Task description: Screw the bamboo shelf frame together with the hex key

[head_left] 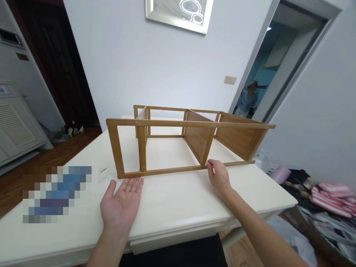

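Observation:
A brown wooden shelf rack (167,172) lies on its side across the white table (172,211), its shelf panels standing on edge. My left hand (122,202) is palm up with fingers stretched out, the fingertips at the rack's near lower rail close to its left corner. Further right, my right hand (218,178) has its fingers pinched together at the same rail, beside the joint of the middle shelf panel (198,139). Whatever small thing those fingers may hold is hidden. A small thin metal piece (104,170) lies left of the rack.
A blurred-out bluish patch (59,193) covers part of the table's left side. Behind stands a wall with a framed picture (178,16). Right of the table are a box of clothes (330,200) and a plastic bag (292,237). A person (249,98) shows in the doorway area.

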`<state>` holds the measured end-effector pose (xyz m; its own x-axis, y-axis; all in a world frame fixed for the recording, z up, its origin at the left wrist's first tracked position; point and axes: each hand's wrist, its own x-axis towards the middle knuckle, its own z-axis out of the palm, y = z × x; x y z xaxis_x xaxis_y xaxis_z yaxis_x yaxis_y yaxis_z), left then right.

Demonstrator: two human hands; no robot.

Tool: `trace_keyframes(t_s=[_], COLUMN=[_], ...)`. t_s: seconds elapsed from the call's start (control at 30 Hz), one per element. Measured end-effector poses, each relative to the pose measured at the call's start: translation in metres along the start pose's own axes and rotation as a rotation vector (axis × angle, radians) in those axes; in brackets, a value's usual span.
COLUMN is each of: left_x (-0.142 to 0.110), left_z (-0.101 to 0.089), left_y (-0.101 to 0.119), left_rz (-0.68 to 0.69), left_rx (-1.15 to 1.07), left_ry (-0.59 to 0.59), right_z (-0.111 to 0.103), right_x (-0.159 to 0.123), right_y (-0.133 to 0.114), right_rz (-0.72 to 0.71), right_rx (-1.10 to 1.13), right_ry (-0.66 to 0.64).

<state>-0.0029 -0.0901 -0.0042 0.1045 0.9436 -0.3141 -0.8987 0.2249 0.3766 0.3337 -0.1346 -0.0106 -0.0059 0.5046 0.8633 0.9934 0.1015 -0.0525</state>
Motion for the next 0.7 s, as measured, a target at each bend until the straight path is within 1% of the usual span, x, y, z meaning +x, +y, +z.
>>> trace_keyframes(t_s=[0.1,0.13,0.2,0.3,0.43,0.53,0.7], left_x=[0.007,0.009,0.013,0.018,0.026,0.028,0.025], left_z=[-0.002,-0.003,-0.004,-0.005,-0.004,-0.003,0.0], left_y=[0.004,0.005,0.008,0.013,0.023,0.03,0.032], left_rz=[0.003,0.005,0.008,0.019,0.052,0.076,0.105], left_rx=[0.029,0.038,0.053,0.061,0.067,0.076,0.106], left_ry=[0.009,0.008,0.016,0.038,0.067,0.094,0.127], right_z=[0.006,0.008,0.012,0.014,0.013,0.014,0.017], right_x=[-0.002,-0.002,-0.001,0.003,0.004,0.003,-0.001], right_y=[0.007,0.006,0.005,0.007,0.015,0.018,0.014], right_rz=[0.218,0.269,0.313,0.271,0.109,0.031,-0.014], right_rx=[0.135,0.181,0.234,0.236,0.196,0.233,0.332], right_ry=[-0.034,-0.067,-0.159,-0.305,-0.461,-0.539,-0.6])
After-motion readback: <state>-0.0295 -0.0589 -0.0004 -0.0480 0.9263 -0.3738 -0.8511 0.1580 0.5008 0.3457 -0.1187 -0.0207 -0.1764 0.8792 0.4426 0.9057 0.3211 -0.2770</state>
